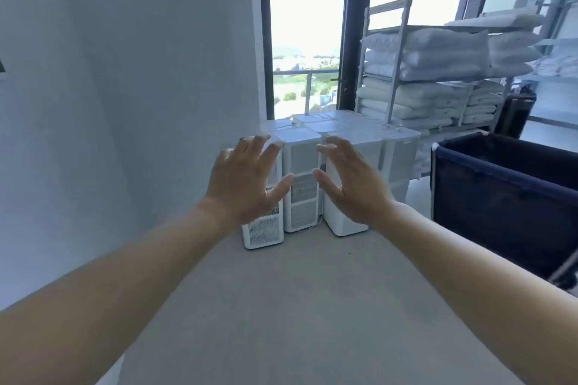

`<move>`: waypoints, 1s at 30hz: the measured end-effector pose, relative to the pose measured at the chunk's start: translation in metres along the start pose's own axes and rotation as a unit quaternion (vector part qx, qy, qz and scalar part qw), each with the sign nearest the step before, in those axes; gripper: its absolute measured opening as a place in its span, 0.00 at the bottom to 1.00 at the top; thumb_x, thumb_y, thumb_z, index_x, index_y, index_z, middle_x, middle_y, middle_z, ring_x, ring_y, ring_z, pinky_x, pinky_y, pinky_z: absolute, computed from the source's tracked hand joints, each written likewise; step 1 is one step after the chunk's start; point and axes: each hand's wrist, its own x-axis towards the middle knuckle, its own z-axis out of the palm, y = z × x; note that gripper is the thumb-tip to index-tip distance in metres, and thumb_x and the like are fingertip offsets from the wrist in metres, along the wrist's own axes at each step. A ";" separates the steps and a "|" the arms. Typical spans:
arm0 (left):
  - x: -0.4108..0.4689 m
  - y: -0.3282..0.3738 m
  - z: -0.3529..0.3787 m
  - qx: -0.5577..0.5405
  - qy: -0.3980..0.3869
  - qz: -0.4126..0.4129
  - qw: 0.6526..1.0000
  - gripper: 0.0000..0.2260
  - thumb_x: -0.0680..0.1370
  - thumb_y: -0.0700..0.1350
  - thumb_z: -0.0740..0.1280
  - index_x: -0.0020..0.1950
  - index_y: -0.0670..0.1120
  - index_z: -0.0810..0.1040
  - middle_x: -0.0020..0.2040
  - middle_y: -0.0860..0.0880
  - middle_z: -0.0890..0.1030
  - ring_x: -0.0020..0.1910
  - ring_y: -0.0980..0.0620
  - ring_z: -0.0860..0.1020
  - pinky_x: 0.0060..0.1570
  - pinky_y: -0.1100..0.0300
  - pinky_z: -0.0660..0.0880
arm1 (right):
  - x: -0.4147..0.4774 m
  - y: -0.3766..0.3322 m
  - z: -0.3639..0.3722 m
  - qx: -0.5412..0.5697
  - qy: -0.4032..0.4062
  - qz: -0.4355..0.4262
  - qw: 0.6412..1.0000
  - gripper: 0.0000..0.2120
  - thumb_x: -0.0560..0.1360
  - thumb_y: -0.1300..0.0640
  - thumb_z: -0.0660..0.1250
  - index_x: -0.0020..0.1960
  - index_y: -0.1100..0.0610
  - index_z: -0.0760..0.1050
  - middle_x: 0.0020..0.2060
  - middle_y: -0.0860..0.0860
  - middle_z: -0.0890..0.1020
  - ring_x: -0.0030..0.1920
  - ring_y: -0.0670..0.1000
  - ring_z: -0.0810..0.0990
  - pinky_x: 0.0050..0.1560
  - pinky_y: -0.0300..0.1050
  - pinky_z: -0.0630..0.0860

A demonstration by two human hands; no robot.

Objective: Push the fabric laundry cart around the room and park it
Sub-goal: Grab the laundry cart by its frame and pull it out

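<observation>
The dark blue fabric laundry cart [506, 197] stands on the floor at the right edge, its metal frame showing at the near corner and lower right. Both my arms reach straight out in front of me. My left hand [247, 178] and my right hand [350, 181] hover side by side in the air, fingers spread and straight, palms facing each other. Neither hand touches the cart or holds anything; the cart is well to the right of my right hand.
Several white air purifiers [303, 178] stand grouped on the floor ahead, below a dark-framed balcony door [308, 40]. A metal rack [422, 72] stacked with white pillows and folded linen stands behind the cart. A pale wall [125, 87] runs along the left. Grey floor [297, 306] lies before me.
</observation>
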 end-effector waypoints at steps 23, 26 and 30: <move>0.203 0.265 0.215 -0.151 -0.091 0.107 0.979 0.25 0.75 0.64 0.50 0.64 0.52 0.73 0.67 0.50 0.72 0.68 0.48 0.69 0.68 0.45 0.62 | -0.094 0.322 -0.048 -0.082 -0.013 0.206 0.975 0.22 0.79 0.47 0.58 0.69 0.56 0.67 0.69 0.50 0.70 0.65 0.51 0.72 0.58 0.43 0.70; 0.229 0.272 0.240 -0.151 -0.097 0.114 0.977 0.22 0.77 0.62 0.53 0.64 0.53 0.72 0.68 0.51 0.71 0.69 0.48 0.67 0.69 0.44 0.61 | -0.089 0.350 -0.044 -0.090 -0.021 0.225 0.970 0.22 0.80 0.47 0.57 0.70 0.56 0.66 0.69 0.50 0.70 0.67 0.50 0.70 0.59 0.44 0.70; 0.263 0.275 0.274 -0.164 -0.095 0.128 0.974 0.29 0.72 0.65 0.45 0.65 0.53 0.72 0.67 0.52 0.72 0.68 0.49 0.69 0.67 0.48 0.62 | -0.076 0.388 -0.027 -0.101 -0.024 0.260 0.960 0.24 0.79 0.45 0.57 0.71 0.55 0.65 0.70 0.49 0.69 0.68 0.49 0.68 0.59 0.46 0.70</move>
